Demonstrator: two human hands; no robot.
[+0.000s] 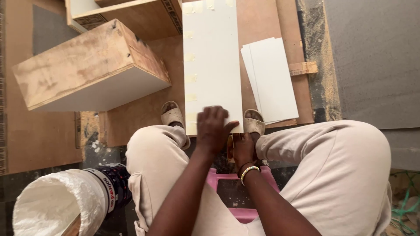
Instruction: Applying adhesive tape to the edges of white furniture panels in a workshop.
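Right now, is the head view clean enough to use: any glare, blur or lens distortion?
Head view: even, soft light, no hard glare on the white panel; left hand and right hand slightly soft, possibly motion blur; wide-angle bending shows at the edges, around the bucket and wooden box; shadows faint.

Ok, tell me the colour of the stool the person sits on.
Pink: the stool shows between the knees in the head view, below the left hand.
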